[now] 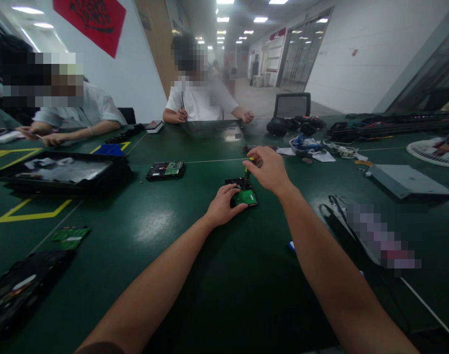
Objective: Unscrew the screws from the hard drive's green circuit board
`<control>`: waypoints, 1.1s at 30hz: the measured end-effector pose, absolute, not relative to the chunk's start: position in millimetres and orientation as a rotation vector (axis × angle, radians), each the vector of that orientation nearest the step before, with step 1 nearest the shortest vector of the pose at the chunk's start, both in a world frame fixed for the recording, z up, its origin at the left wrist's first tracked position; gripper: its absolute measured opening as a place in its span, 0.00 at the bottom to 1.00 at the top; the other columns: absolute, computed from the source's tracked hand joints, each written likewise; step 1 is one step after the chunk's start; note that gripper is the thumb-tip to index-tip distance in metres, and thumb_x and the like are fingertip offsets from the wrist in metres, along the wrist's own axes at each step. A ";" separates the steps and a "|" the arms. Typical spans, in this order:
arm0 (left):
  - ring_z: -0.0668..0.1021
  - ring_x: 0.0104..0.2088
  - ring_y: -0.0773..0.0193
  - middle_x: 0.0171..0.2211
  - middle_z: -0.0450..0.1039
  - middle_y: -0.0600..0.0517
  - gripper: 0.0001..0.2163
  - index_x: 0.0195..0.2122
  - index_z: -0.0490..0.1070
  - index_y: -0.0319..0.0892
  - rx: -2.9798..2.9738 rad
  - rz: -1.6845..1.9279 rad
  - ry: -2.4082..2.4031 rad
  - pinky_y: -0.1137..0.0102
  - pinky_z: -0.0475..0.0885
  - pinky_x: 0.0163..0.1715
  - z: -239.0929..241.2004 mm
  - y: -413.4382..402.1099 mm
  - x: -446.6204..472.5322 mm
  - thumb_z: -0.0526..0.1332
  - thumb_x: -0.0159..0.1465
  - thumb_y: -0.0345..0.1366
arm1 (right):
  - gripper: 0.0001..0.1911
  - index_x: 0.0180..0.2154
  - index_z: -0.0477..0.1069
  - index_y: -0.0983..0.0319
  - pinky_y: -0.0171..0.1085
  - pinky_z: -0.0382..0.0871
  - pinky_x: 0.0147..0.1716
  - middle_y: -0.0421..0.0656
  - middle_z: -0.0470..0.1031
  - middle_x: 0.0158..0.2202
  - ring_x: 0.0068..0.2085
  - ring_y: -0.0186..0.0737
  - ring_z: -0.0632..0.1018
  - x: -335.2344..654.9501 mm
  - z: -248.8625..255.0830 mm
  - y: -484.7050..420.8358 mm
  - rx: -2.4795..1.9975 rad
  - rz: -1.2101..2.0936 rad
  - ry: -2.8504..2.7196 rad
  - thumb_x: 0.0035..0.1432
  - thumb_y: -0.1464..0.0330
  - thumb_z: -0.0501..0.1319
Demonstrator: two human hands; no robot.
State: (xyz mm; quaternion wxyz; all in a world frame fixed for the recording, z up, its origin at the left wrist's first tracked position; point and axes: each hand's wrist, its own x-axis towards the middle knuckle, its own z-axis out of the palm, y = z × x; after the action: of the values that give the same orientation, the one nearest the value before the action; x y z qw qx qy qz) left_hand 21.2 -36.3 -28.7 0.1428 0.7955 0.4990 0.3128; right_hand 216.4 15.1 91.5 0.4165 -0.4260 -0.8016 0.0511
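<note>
A black hard drive (pixel 242 191) with a green circuit board on top lies on the dark green table (pixel 195 275) straight ahead. My left hand (pixel 221 205) grips its near left side, fingers curled over the edge. Above the drive, my right hand (pixel 269 169) pinches a small screwdriver (pixel 248 172) with a yellow-green handle, held upright with its tip down on the drive.
A second hard drive (pixel 166 170) lies further left. A black tray (pixel 58 172) stands at the left, loose green boards (pixel 70 237) and another drive (pixel 18 290) near left. Cables (pixel 309 145), a grey plate (pixel 405 181) and a black strap (pixel 342 226) lie right. Two people sit across.
</note>
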 end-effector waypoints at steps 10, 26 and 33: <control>0.65 0.69 0.47 0.66 0.66 0.42 0.26 0.59 0.71 0.46 2.296 0.897 1.423 0.48 0.63 0.68 -26.9 -37.0 22.4 0.67 0.64 0.52 | 0.08 0.45 0.69 0.63 0.42 0.64 0.34 0.53 0.74 0.47 0.40 0.49 0.77 193.5 102.4 -11.1 -1.257 -0.221 -2.170 0.67 0.66 0.58; 0.65 0.68 0.45 0.65 0.66 0.42 0.27 0.61 0.70 0.45 2.303 0.882 1.404 0.45 0.63 0.67 -27.8 -34.8 21.8 0.67 0.63 0.52 | 0.10 0.47 0.70 0.62 0.42 0.64 0.31 0.54 0.77 0.46 0.37 0.48 0.77 182.4 106.4 -23.7 -1.229 -0.213 -2.286 0.70 0.65 0.56; 0.65 0.68 0.45 0.66 0.66 0.42 0.27 0.60 0.70 0.46 2.287 0.884 1.419 0.46 0.64 0.67 -27.0 -36.9 21.1 0.67 0.64 0.52 | 0.11 0.45 0.72 0.63 0.45 0.68 0.41 0.54 0.77 0.45 0.43 0.50 0.77 195.9 111.8 -15.2 -1.165 -0.082 -2.319 0.69 0.73 0.52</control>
State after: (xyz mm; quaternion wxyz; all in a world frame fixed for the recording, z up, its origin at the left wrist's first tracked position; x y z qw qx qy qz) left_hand 21.1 -36.9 -27.0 0.1539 0.7977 0.4949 0.3083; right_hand 195.9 -15.2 111.8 0.2693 -0.4320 -0.8602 -0.0303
